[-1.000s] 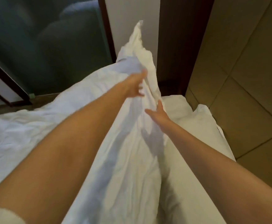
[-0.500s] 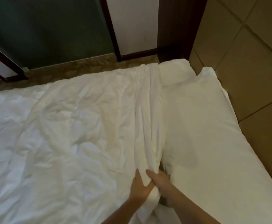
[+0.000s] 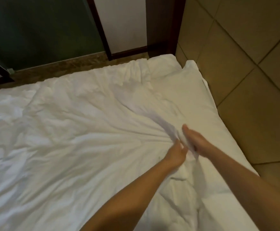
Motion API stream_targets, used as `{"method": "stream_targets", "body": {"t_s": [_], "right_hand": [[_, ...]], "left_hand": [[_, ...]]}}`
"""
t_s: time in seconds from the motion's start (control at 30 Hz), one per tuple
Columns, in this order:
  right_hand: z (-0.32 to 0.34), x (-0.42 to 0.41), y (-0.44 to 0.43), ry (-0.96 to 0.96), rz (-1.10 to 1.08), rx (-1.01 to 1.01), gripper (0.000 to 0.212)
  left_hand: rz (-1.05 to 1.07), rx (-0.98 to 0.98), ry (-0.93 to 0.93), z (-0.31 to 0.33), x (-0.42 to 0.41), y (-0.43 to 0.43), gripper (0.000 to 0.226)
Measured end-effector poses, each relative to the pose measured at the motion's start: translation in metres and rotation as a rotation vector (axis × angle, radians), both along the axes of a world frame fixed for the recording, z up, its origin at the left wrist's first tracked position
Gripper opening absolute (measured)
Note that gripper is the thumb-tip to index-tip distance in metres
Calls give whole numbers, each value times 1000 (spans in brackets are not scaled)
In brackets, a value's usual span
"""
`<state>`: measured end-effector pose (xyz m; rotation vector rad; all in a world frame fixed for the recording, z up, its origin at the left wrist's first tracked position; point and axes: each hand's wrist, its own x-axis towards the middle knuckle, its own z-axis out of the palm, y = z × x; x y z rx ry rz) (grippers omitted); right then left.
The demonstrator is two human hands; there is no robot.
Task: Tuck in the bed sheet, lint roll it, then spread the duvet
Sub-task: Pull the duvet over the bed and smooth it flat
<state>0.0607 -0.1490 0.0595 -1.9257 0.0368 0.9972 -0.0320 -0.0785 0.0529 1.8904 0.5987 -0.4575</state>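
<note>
Head view: a white duvet (image 3: 69, 139) lies crumpled across nearly the whole bed, reaching from the left edge of the picture to the right-hand side, where it meets the tan padded wall panel (image 3: 246, 80). Both bare forearms enter from the lower right and converge on one spot right of centre. The left hand (image 3: 175, 154) is closed around a gathered bunch of the duvet, its fingers curled into the cloth; creases fan out from this grip toward the left and toward the far edge of the bed. The right hand (image 3: 197, 142) lies just beside it, to the right, with fingers extended and close together, flat against the same raised fold; motion blur leaves it uncertain whether this hand pinches the fabric or only presses on it. The bunched fold stands between the two hands and touches both. Beyond the far edge of the bed run a brown floor strip (image 3: 61, 67), a dark green wall (image 3: 36, 30) and a dark wooden post (image 3: 162, 25).
</note>
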Motion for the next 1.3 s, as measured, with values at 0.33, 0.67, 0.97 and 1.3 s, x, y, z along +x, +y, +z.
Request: {"method": "stream_targets", "body": {"t_s": [0.33, 0.67, 0.97, 1.3], "right_hand": [[-94, -135, -115, -2, -18, -112, 43], [-105, -211, -144, 190, 302, -127, 56], [23, -281, -219, -99, 38, 73, 34], [14, -343, -270, -215, 119, 11, 56]], "left_hand": [[98, 239, 48, -70, -223, -68, 67], [131, 93, 213, -64, -300, -76, 62], [-15, -216, 140, 8, -265, -175, 114], [137, 158, -214, 38, -308, -158, 25]]}}
